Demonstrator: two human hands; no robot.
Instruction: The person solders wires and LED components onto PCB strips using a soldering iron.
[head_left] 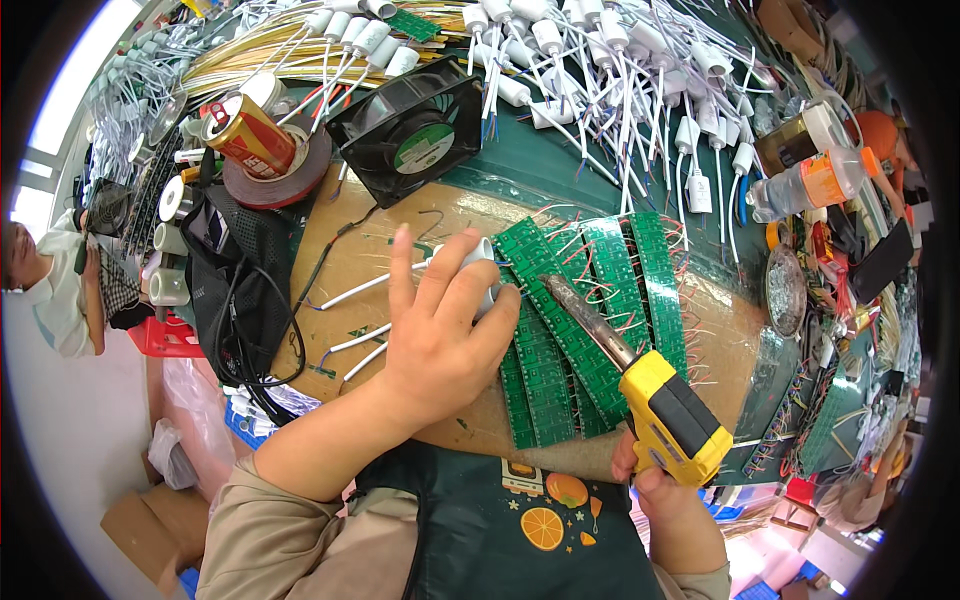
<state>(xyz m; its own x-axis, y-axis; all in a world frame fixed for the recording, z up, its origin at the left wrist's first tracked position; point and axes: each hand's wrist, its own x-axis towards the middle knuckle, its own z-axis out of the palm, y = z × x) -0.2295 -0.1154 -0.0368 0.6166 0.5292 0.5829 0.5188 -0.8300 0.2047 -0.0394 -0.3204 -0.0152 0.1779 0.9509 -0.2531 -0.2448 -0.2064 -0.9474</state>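
In the middle of the bench, my left hand [440, 335] lies palm down over several white cylindrical cable housings [478, 252], its fingers stretched and spread. White cables [365, 290] stick out to the left from beneath it; what the palm covers is hidden. My right hand [672, 508] grips a yellow-and-black soldering gun [680, 420] by its handle. The metal tip points up and left, over strips of green circuit board [570, 330]. These strips lie fanned out and overlapping, with short thin wires along their edges. Whether the tip touches a board I cannot tell.
Beyond the boards stands a black fan [410, 130]. A drink can [250, 135] sits on a tape roll at left, above a black bag [235, 280]. White cabled housings [600, 60] pile up at the back. A plastic bottle [815, 185] lies right. Another person [65, 285] is far left.
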